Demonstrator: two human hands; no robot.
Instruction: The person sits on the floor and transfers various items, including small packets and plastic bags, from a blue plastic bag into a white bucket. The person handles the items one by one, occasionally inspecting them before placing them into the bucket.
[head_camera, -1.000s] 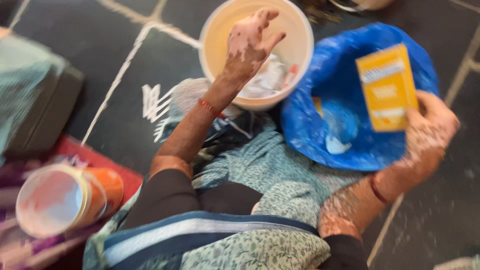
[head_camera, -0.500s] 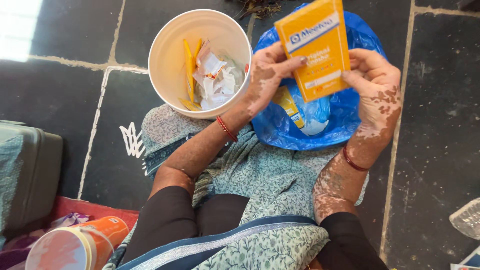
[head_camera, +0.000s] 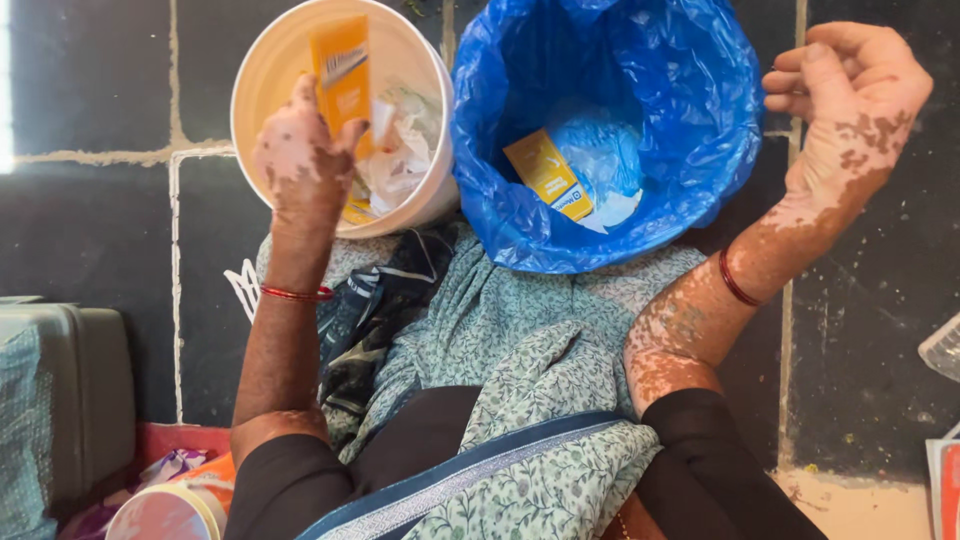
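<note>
Pinched loosely in the left hand above the white bucket, the yellow packet could be dropped outside; the right hand is empty, half-curled.

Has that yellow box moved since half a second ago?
Yes. The yellow box, then over the blue-lined bin in both hands, is now over the white bucket in the left hand.

Seated person in patterned cloth and dark sleeves

A pale green floral-print drape with a dark blue border covers the lap; short black sleeves end near the elbows. Each wrist carries a thin red band, on the left hand side and the right hand side, possibly thread or bangle.
</note>
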